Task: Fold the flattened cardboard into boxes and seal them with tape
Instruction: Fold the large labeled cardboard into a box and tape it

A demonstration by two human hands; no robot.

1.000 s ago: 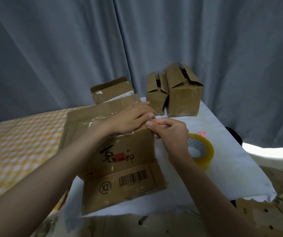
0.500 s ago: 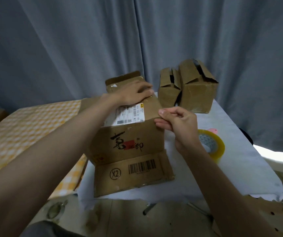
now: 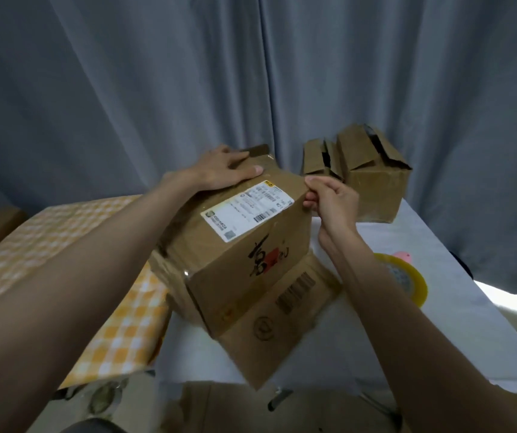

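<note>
A brown cardboard box [image 3: 238,254] with a white shipping label and black-and-red lettering stands opened up and tilted on the white table [image 3: 457,314]. One flap with a barcode lies flat toward me. My left hand [image 3: 226,168] rests flat on the box's far top edge, fingers spread. My right hand [image 3: 329,198] pinches the box's upper right corner between thumb and fingers. A yellow-rimmed roll of clear tape [image 3: 404,279] lies on the table right of my right forearm, partly hidden by it.
Two folded cardboard boxes [image 3: 373,179] stand at the back right with flaps up. A yellow checked cloth [image 3: 63,242] covers the surface at left. A small pink object [image 3: 402,255] lies behind the tape. Grey curtains hang behind. More cardboard lies on the floor below.
The flat cardboard has been raised into a box shape and turned, its label side now facing up. My left hand slid to the far edge; my right hand followed the corner upward.
</note>
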